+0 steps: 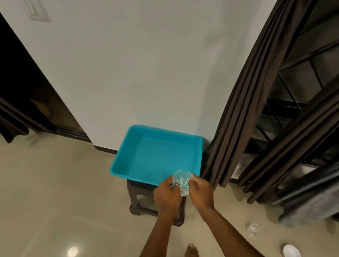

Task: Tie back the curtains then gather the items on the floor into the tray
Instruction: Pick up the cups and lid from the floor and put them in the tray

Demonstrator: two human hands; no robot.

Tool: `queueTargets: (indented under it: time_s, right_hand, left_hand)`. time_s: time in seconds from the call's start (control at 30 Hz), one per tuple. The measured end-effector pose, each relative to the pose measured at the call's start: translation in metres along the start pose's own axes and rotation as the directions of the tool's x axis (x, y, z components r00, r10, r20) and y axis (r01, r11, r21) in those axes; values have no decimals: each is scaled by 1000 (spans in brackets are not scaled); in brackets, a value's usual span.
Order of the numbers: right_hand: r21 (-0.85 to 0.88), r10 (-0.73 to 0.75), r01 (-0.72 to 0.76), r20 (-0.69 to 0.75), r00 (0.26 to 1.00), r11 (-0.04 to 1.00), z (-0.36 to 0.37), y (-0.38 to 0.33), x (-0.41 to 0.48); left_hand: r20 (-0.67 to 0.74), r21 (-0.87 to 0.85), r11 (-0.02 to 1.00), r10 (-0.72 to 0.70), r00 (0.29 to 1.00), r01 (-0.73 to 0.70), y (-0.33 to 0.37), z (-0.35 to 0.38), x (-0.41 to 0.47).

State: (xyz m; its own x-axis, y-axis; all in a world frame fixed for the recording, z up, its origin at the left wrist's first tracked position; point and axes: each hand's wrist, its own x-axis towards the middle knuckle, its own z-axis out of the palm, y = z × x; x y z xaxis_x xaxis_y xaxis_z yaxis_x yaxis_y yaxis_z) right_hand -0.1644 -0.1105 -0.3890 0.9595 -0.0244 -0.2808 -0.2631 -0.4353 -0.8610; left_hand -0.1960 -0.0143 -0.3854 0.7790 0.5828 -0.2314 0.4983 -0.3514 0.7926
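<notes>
step: both hands, left hand (166, 194) and right hand (200, 190), closed round clear cut-glass tumbler (181, 181) | tip: lower upright into empty turquoise plastic tray (124, 158) (stool-top) before letting go

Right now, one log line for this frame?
phase: gathering | both hands: left hand and right hand hold glass over tray | tray: empty | floor: second glass, white bowl

Glossy tile floor (31, 207), smooth plastic tray (124, 158), clear cut glass (182, 181).
</notes>
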Motion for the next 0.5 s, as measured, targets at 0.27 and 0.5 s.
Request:
queueTargets:
  time_s: [0.27, 0.5]
  right_hand:
    - [16, 20, -20, 22, 1000, 1000, 23, -15, 42]
    - [-41, 70, -70, 12, 997, 997, 41, -25, 67]
  left_hand:
    - [-39, 42, 999, -21, 999, 23, 7, 2, 48]
    - [0, 24, 999, -43, 999, 43, 11, 0, 79]
